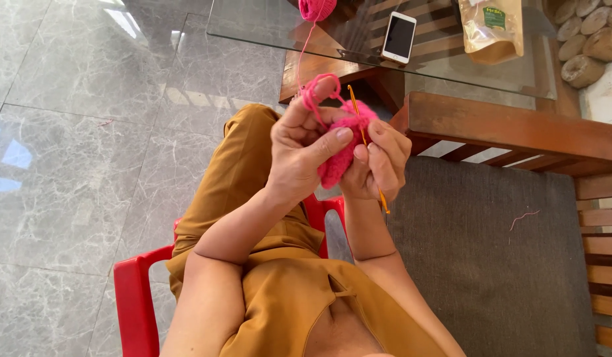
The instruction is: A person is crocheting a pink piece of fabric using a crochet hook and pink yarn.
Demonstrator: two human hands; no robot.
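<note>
My left hand [303, 149] pinches a small pink crocheted piece [339, 162], thumb pressed on its front. Pink yarn [310, 96] loops around my raised left forefinger and runs up to a pink yarn ball [317, 8] on the glass table. My right hand [383, 162] grips a thin orange crochet hook [364, 135]; its tip pokes up above the pink piece and its tail sticks out below my palm. Both hands meet in front of my chest, above my lap.
A glass-topped wooden table [266, 39] carries a white smartphone [399, 36] and a brown paper pouch [491, 30]. To my right stands a wooden bench with a grey cushion [491, 251] and a pink yarn scrap [523, 218]. I sit on a red plastic chair [137, 291] over grey marble floor.
</note>
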